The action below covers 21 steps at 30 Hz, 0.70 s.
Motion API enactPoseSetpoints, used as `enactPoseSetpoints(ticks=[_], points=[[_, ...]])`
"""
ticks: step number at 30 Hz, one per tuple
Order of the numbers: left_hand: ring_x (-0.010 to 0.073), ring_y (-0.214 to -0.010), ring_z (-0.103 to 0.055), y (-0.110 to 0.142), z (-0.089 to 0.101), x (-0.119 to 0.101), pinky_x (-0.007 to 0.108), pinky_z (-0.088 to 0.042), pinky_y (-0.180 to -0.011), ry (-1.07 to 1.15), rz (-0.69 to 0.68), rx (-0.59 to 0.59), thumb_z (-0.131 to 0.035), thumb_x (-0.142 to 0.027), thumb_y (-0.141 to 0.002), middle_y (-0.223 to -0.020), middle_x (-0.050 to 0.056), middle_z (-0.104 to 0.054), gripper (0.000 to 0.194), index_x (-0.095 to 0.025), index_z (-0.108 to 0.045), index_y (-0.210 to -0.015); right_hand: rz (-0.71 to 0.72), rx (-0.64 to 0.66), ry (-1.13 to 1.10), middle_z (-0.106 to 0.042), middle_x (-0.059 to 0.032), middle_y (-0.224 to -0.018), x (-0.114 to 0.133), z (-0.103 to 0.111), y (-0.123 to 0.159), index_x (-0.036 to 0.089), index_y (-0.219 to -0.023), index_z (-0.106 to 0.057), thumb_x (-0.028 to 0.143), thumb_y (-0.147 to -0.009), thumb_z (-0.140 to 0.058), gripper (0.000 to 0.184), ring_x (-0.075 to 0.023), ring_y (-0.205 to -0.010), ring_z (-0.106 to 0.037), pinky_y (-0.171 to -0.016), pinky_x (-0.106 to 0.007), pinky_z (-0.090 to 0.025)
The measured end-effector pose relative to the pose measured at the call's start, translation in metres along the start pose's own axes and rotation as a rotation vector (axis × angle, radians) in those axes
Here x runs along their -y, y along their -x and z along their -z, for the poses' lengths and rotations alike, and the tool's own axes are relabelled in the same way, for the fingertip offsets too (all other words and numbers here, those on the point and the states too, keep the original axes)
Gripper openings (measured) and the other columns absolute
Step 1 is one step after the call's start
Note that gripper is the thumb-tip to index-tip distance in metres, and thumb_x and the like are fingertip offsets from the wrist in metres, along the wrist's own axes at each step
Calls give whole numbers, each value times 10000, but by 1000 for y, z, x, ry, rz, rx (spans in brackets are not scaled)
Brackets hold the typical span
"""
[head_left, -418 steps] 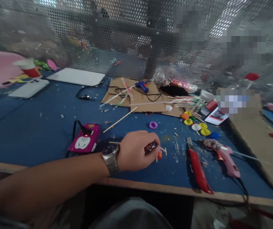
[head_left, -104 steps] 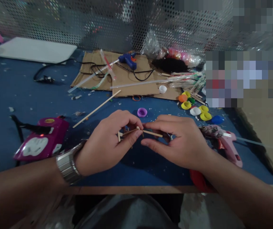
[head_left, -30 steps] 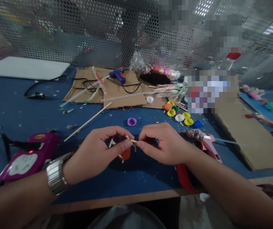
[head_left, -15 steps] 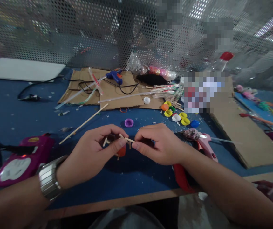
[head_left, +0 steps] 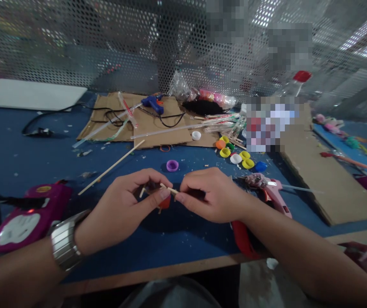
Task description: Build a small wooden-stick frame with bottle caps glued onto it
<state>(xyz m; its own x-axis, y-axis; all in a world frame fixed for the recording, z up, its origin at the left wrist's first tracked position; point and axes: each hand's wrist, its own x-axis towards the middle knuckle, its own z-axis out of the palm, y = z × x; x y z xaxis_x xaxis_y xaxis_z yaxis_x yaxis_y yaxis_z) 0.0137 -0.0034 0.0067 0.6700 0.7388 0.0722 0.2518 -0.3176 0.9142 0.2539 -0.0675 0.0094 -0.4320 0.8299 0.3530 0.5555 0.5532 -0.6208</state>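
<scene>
My left hand (head_left: 128,199) is closed, thumb and forefinger pinching a small frame of wooden sticks (head_left: 142,191). An orange bottle cap (head_left: 165,203) shows under the left fingertips, apparently attached to that frame; much of it is hidden. My right hand (head_left: 209,196) pinches a short wooden stick (head_left: 171,190), whose other end meets the left fingertips. Both hands are close together above the blue table. Just beyond them lies a purple bottle cap (head_left: 172,166), and a long wooden stick (head_left: 111,167) rests to the left.
A pink glue gun (head_left: 276,194) and a red object (head_left: 243,239) lie by my right forearm. At left sits a purple device (head_left: 32,214) with a lit red light. Several coloured caps (head_left: 244,156), cardboard (head_left: 164,126) and a blue glue gun (head_left: 153,102) are further back.
My right fingertips have moved slightly left, closer to the left ones, and less of the short stick shows between them. The left hand keeps its pinch.
</scene>
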Motion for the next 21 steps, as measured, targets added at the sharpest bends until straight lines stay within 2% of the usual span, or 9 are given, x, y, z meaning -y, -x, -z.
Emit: enactPoseSetpoints(ticks=[6,11,16,21], points=[[155,-865,-760,-2,0,3,249,-621,-777,-32,-55,-27,-752,-404,-1021,-1044,23,-809,152,-263,-808,-1009,7,21,14,-608,28,-704,1,1,2,166,-797,-666,290,-1072,-639,303,-100,-660,-516,-675,-241,-398],[168,-847,-787,0,1,4,273,-642,-799,-16,-13,-25,-776,-443,-1006,-1018,20,-832,180,-272,-826,-1030,0,28,23,-587,38,-692,2,3,1,175,-786,-649,277,-1058,-636,291,-98,-644,-497,-660,-244,-378],[205,-905,-818,0,0,4,291,-668,-802,-20,26,-60,-807,-508,-969,-1073,36,-859,240,-280,-850,-1028,-24,34,13,-559,51,-698,3,4,0,191,-791,-612,271,-1054,-646,277,-95,-633,-471,-657,-245,-363],[216,-937,-829,0,1,4,301,-677,-833,-33,29,-70,-794,-485,-981,-1107,45,-871,233,-279,-863,-1066,-15,31,16,-544,55,-697,4,4,1,199,-794,-584,263,-1051,-643,272,-95,-625,-460,-653,-243,-353]])
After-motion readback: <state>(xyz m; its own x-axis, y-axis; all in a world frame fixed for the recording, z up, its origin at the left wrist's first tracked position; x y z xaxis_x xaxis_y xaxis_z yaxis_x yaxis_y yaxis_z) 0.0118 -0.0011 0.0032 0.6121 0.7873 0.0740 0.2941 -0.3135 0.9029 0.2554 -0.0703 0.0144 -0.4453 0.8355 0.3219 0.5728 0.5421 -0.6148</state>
